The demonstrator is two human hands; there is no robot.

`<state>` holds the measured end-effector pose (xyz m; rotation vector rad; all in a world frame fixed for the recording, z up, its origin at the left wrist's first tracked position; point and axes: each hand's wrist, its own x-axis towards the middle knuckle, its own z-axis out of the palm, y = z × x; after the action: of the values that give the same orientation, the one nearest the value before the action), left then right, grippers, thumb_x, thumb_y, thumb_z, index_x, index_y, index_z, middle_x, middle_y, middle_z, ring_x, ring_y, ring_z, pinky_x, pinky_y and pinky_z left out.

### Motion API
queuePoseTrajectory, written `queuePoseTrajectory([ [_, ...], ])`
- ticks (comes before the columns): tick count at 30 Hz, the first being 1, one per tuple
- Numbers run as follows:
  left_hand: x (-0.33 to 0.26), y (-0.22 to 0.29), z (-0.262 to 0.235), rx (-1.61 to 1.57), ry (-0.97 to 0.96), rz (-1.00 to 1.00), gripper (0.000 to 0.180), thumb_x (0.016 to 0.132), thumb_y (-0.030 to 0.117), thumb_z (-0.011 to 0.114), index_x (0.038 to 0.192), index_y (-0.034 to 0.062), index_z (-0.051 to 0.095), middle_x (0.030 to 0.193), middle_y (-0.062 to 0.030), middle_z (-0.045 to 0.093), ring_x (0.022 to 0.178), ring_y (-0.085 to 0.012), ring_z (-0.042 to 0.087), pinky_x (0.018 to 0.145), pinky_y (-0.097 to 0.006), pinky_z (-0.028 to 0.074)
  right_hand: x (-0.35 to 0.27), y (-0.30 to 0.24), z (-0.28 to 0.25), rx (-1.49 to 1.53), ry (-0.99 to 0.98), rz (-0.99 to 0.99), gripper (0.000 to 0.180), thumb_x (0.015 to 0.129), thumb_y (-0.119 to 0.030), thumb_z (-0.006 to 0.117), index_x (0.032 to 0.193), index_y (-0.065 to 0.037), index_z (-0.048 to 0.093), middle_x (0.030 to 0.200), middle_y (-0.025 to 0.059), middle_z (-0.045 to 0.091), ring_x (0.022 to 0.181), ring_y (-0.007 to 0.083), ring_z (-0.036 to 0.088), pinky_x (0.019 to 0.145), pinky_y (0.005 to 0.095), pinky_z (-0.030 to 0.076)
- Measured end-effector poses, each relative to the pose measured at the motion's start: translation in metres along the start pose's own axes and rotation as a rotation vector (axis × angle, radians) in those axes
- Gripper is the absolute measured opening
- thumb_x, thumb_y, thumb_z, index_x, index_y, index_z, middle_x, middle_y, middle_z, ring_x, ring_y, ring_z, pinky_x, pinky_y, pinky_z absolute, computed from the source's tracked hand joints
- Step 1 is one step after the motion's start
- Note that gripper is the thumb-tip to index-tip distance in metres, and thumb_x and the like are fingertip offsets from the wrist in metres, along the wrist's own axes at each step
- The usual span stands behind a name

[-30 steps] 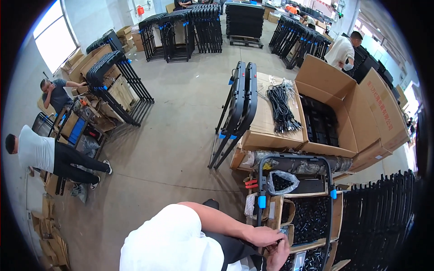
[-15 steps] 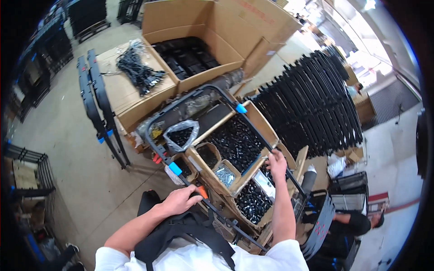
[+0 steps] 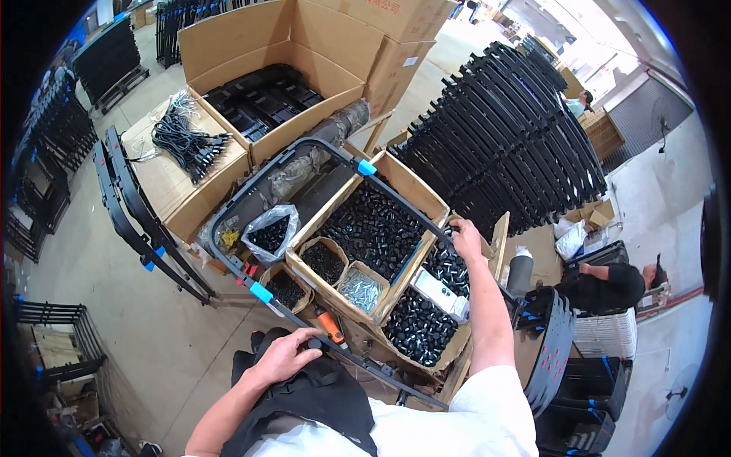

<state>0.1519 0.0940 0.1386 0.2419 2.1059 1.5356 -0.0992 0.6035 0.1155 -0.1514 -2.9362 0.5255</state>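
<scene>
A black tubular frame [image 3: 283, 156] with rounded corners and blue clips [image 3: 367, 167] lies tilted across the parts boxes in front of me. My left hand [image 3: 283, 358] is at its near rail, with a small black round part [image 3: 314, 344] showing between thumb and fingers. On the right, my right hand [image 3: 466, 241] has its fingers curled over the frame's other rail, above a box of black knobs [image 3: 419, 331]. An orange-handled tool [image 3: 330, 326] lies just beyond my left hand.
Cartons hold black fittings [image 3: 373, 228] and silver screws [image 3: 359, 291]; a white box [image 3: 439, 295] lies among the knobs. Behind stand a large carton [image 3: 327, 103] and bundled cables [image 3: 186, 141]. Stacked black frames [image 3: 510, 145] rise at right, near a person [image 3: 615, 283] in black.
The view has shifted, so the boxes and frame appear further left. My left hand has moved nearer along the rail, and a black round part now shows in it. The right hand stays at its rail.
</scene>
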Motion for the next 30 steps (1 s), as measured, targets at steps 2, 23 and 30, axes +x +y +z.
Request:
queuePoseTrajectory([
  [2,0.004,0.008,0.000,0.025,-0.002,-0.048,0.041,0.094,0.024,0.074,0.130,0.0048,0.065,0.119,-0.0153,0.071,0.105,-0.0266,0.069,0.093,-0.038,0.054,0.006,0.001,-0.003,0.000,-0.050,-0.040,0.034,0.081,-0.002,0.069,0.114,-0.005,0.075,0.122,0.0189,0.068,0.120,0.0370,0.063,0.107,0.0421,0.049],
  [23,0.061,0.013,0.051,0.120,-0.237,0.184,0.039,0.098,0.023,0.066,0.134,0.0102,0.060,0.113,-0.0183,0.070,0.107,-0.0356,0.067,0.094,-0.044,0.053,0.017,-0.002,0.005,-0.278,-0.056,-0.013,0.035,0.098,-0.040,0.060,0.113,-0.011,0.073,0.106,0.0218,0.074,0.102,0.0427,0.071,0.090,0.0535,0.056],
  [30,0.061,0.005,0.082,0.287,-0.439,0.278,0.038,0.098,0.024,0.065,0.132,0.0095,0.057,0.117,-0.0200,0.068,0.116,-0.0387,0.063,0.100,-0.048,0.049,0.032,0.002,0.018,-0.381,-0.028,0.129,0.045,0.104,-0.043,0.048,0.109,-0.004,0.072,0.109,0.0275,0.073,0.104,0.0459,0.070,0.093,0.0547,0.055],
])
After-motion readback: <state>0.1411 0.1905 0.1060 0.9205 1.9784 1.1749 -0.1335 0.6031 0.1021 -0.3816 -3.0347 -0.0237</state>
